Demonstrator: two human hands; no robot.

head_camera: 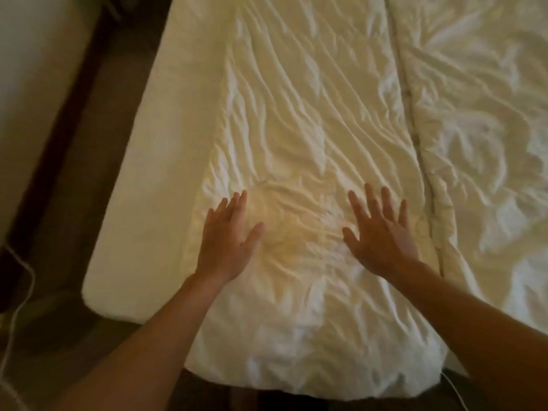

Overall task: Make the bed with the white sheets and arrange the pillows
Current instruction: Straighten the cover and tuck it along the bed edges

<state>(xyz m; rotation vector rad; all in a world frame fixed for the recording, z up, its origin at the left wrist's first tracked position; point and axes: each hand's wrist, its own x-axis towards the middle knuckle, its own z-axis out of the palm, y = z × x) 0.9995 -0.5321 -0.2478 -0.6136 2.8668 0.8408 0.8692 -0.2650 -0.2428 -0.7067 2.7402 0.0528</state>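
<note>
Left grip (228, 237) and right grip (382, 232) lie flat, fingers spread apart, palms pressing the white sheet (296, 129); nothing is clasped. The sheet is spread along the bed but heavily creased ahead of and between the grips. Judged roughly midway: smoothing left to do, no pillows in view. Left of the left grip a bare mattress strip (142, 188) shows. Right of the right grip runs a seam, then a second rumpled cover (489, 129). Open room ahead.

The sheet (296, 129) at centre is plain creamy white (yellower toward six o'clock). The mattress (166, 173) at nine o'clock is flat white. The floor (83, 149) at ten o'clock seems dark brown; the cable (29, 269) at eight o'clock, white.
</note>
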